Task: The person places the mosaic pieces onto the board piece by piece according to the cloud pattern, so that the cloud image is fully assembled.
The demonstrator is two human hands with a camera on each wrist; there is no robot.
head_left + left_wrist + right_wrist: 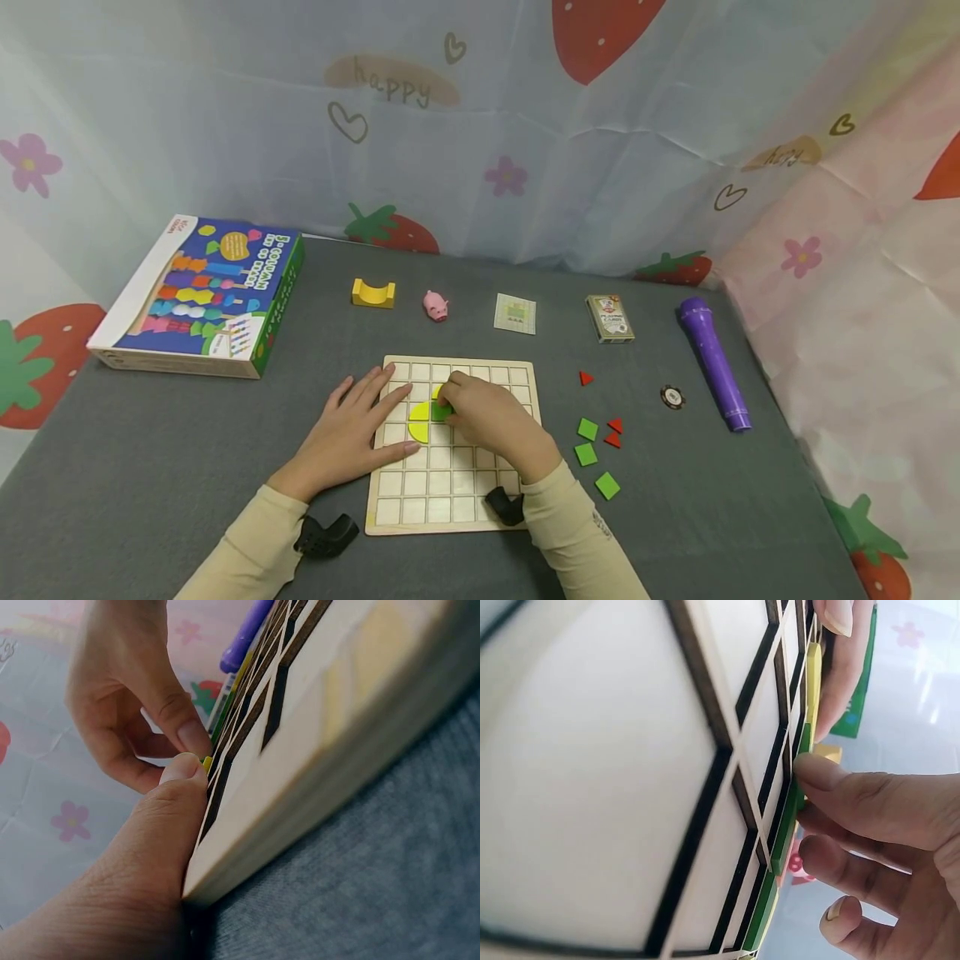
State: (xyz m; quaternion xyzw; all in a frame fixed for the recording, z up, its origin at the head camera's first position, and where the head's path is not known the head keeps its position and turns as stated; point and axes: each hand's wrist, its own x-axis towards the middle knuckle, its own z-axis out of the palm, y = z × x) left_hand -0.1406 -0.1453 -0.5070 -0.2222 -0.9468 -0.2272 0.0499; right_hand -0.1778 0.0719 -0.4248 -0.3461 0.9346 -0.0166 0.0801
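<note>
Head view: "happy" on backdrop cloth (pixel 450 150), 11 o'clock; similar script, 2 o'clock, unclear. Blue box (pixel 202 287), 9 o'clock, and small pack (pixel 610 318), 3 o'clock: lettering illegible.

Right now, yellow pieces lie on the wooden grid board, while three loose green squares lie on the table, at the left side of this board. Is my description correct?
Not entirely: the three loose green squares lie on the table at the right side of the wooden grid board, as the head view shows. The yellow pieces do lie on the board.
</note>
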